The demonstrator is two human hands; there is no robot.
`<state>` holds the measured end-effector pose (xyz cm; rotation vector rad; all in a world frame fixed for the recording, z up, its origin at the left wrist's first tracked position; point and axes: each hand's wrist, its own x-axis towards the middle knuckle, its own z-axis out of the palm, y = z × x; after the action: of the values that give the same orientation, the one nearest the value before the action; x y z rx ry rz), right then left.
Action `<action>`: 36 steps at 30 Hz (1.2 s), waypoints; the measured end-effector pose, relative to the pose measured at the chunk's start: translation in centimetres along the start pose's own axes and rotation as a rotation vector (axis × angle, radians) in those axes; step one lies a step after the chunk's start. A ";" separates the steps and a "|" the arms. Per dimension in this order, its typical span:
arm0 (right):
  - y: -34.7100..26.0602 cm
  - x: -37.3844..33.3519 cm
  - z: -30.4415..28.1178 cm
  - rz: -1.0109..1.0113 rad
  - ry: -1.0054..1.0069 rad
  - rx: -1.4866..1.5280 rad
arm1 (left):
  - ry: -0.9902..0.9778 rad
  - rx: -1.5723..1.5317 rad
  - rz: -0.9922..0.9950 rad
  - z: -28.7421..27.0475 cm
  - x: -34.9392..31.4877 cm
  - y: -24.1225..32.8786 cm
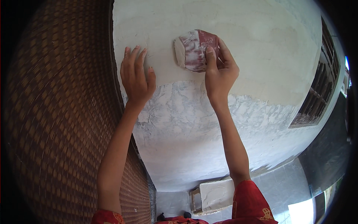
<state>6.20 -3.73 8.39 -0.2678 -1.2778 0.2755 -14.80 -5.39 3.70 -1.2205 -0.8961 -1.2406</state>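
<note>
My right hand (223, 72) grips a dark red, flat spreader (194, 50) smeared with white plaster, thumb on its near face and fingers behind. A thick ridge of pale plaster sits along the spreader's left edge, against or very close to the wall (257, 48). My left hand (136, 76) is open, fingers stretched upward near the wall's left edge; whether the palm touches the wall I cannot tell. Around and above both hands the wall has a smooth cream coat, while below them it is patchy white and grey.
A brown woven panel (63, 104) borders the wall on the left. At the right is a window with dark bars (317, 80). Below, on the grey tiled floor (278, 186), lies a rectangular board covered in plaster (216, 195), close to my feet.
</note>
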 end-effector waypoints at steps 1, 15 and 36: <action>0.1 -0.4 0.3 -0.041 -0.056 -0.085 | -0.001 -0.001 0.000 0.0 -0.1 0.2; 1.6 -0.1 -1.1 -0.066 -0.002 -0.091 | -0.010 0.004 0.007 0.3 -0.2 0.0; 1.0 3.4 -5.6 0.010 0.282 0.100 | -0.011 -0.043 0.006 0.5 -0.1 0.7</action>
<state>12.41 -1.80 9.65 -0.2196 -0.9812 0.2981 -14.04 -4.94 3.62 -1.2642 -0.8773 -1.2553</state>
